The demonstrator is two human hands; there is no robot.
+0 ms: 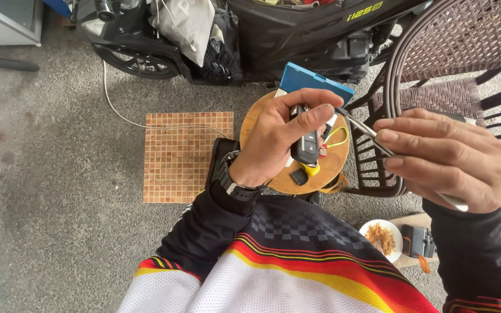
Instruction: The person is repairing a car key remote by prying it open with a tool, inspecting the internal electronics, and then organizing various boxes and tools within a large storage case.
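My left hand holds a black car key fob upright, thumb and fingers wrapped around its top. My right hand grips metal tweezers, whose tip touches the upper edge of the fob next to my left fingertips. Both hands hover over a small round wooden table. On that table lie a yellow loop of cord, a small yellow part and a small black piece. A black watch sits on my left wrist.
A blue box rests at the table's far edge. A black scooter stands behind it, a brown wicker chair to the right. A tiled square lies on the concrete floor. A white bowl of food sits near my right elbow.
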